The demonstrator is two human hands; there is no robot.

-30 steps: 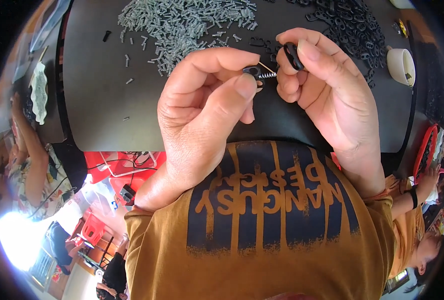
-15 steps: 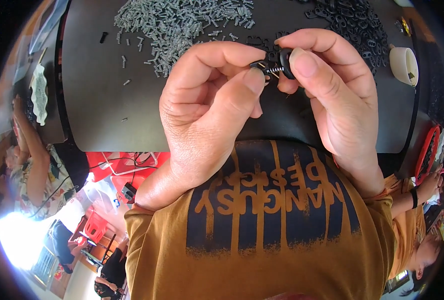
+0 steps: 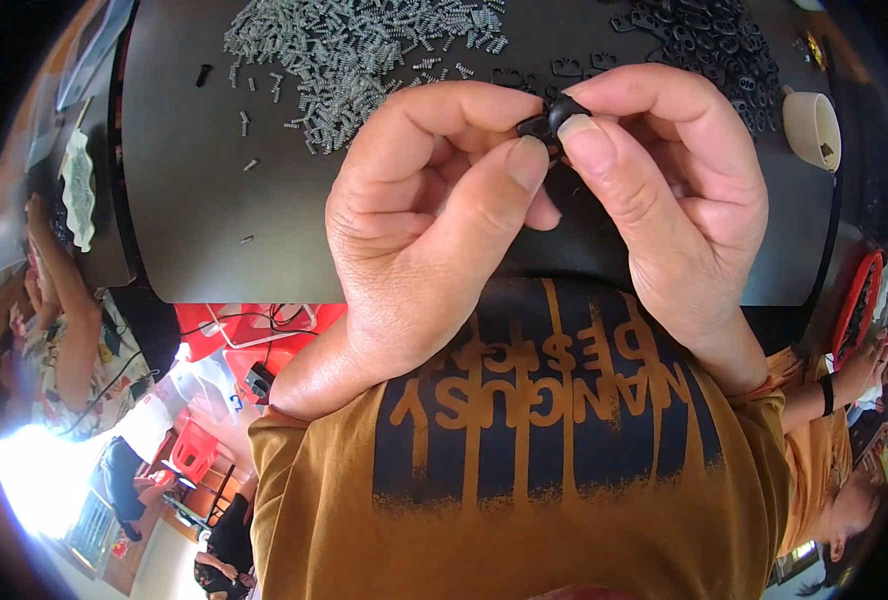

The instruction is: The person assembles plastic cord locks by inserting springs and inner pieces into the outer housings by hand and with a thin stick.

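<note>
My left hand (image 3: 424,215) pinches a small black plastic cord lock part (image 3: 534,127) between thumb and forefinger. In my right hand (image 3: 679,195), thumb and forefinger grip a rounded black cord lock piece (image 3: 565,109). The two pieces meet above the table, pressed against each other. No spring shows between them now. My fingertips cover much of both. Beyond my hands lies a heap of small metal springs (image 3: 349,70). To its right is a pile of black plastic parts with holes (image 3: 714,60).
A dark table (image 3: 194,200) carries these heaps. A white cup (image 3: 810,130) stands at its right edge. One black piece (image 3: 203,75) and several stray springs lie at the left. Other people work on both sides; a red tray (image 3: 857,305) is at the right.
My hands have come closer together, and the two black pieces now meet. The coil spring seen between them earlier is hidden.
</note>
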